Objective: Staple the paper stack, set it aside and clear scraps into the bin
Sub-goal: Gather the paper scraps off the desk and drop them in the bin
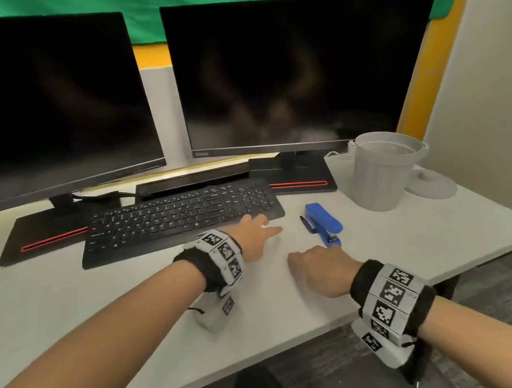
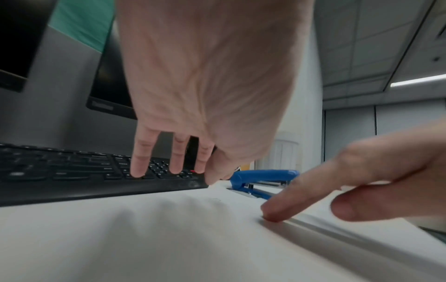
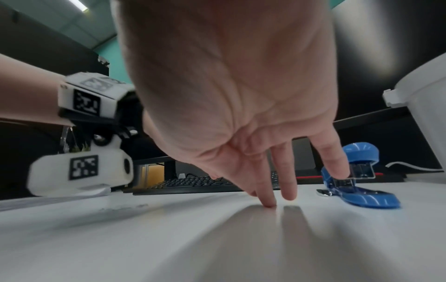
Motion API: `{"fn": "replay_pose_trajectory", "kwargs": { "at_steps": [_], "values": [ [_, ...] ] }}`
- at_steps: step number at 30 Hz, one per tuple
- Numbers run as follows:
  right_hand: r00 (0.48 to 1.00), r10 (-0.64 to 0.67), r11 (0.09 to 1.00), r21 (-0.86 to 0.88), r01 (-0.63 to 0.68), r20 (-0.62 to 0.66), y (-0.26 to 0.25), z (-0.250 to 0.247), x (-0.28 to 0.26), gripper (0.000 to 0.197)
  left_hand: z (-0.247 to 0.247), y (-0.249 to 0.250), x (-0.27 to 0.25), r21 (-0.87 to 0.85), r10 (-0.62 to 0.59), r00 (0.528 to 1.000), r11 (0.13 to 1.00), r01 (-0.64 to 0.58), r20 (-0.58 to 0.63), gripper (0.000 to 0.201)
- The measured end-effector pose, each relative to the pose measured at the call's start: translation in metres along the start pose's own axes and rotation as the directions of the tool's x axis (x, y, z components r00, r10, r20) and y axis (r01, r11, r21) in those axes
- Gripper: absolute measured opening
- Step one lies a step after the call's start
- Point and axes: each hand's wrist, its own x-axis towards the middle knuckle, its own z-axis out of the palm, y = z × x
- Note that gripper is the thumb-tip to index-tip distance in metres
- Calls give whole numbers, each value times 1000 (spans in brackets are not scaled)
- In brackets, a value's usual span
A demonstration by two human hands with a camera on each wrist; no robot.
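A white paper stack (image 2: pixel 169 238) lies flat on the white desk (image 1: pixel 65 305) in front of the keyboard; its edge is hard to tell from the desk in the head view. My left hand (image 1: pixel 255 233) hovers over its far side with straight fingers (image 2: pixel 138 167) and holds nothing. My right hand (image 1: pixel 320 267) is also open, one fingertip (image 3: pixel 269 202) touching the paper by its near edge. The blue stapler (image 1: pixel 324 223) lies just right of both hands, ungripped. A grey bin (image 1: pixel 384 171) stands uncovered at the back right.
A black keyboard (image 1: pixel 178 218) and two dark monitors (image 1: pixel 295 68) fill the back of the desk. A dark pen (image 1: pixel 306 224) lies left of the stapler. The bin's lid (image 1: pixel 432 184) rests beside the bin. The desk's front edge runs just behind my wrists.
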Motion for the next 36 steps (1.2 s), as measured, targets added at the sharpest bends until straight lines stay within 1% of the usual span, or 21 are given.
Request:
{"fn": "replay_pose_trajectory", "kwargs": {
  "at_steps": [3, 5, 8, 10, 12, 15, 17, 19, 20, 22, 24, 25, 27, 28, 30, 33, 35, 36],
  "values": [
    [1000, -29, 1000, 6, 29, 9, 2, 0, -5, 39, -7, 6, 11, 83, -44, 997, 996, 39, 58, 68],
    [999, -35, 999, 25, 34, 8, 6, 3, -6, 41, -8, 8, 17, 126, -58, 992, 991, 44, 110, 66],
    [999, -41, 998, 42, 40, 12, 6, 2, -5, 41, -3, 6, 17, 192, -41, 988, 981, 12, 148, 64],
    [999, -43, 998, 47, 42, 11, 2, -1, -4, 40, -3, 0, 6, 208, -13, 986, 978, -23, 167, 61],
    [999, -44, 998, 36, 43, 22, -8, -4, -3, 38, 0, -9, -13, 194, -10, 980, 981, -30, 201, 58],
    [996, -81, 997, 18, 81, 34, -34, -9, 4, 37, 15, -29, -51, 130, -53, 964, 991, 20, 259, 60],
    [992, -125, 992, 7, 125, 27, -58, -12, 13, 39, 28, -44, -75, 55, -70, 963, 997, 58, 260, 58],
    [986, -168, 986, 6, 168, 3, -80, -12, 25, 44, 37, -59, -97, -48, -90, 969, 993, 104, 231, 49],
    [982, -188, 982, 20, 189, -19, -89, -11, 32, 46, 39, -66, -107, -103, -107, 975, 986, 129, 192, 45],
    [973, -218, 968, 113, 225, -73, -102, -11, 45, 50, 42, -78, -123, -215, -171, 983, 960, 180, 60, 35],
    [969, -213, 927, 286, 242, -127, -111, -13, 57, 49, 45, -87, -135, -286, -247, 965, 935, 212, -90, 25],
    [969, -193, 899, 370, 237, -152, -115, -14, 63, 43, 47, -91, -138, -316, -285, 948, 921, 230, -143, 22],
    [971, -148, 846, 484, 223, -189, -123, -18, 72, 27, 50, -95, -144, -383, -343, 916, 890, 247, -207, 17],
    [972, -129, 830, 515, 216, -199, -126, -19, 75, 22, 51, -96, -146, -407, -357, 907, 879, 247, -222, 14],
    [974, -103, 818, 540, 200, -204, -130, -21, 79, 21, 53, -97, -149, -441, -368, 899, 866, 236, -240, 11],
    [974, -84, 819, 542, 188, -210, -125, -21, 80, 17, 53, -105, -156, -533, -395, 889, 816, 225, -230, 14],
    [979, -79, 861, 482, 163, -190, -115, -21, 76, 15, 53, -112, -168, -555, -433, 883, 786, 271, -181, 10],
    [982, -75, 896, 421, 144, -175, -109, -20, 74, 17, 54, -115, -176, -537, -441, 887, 786, 306, -140, 10]
  ]
}}
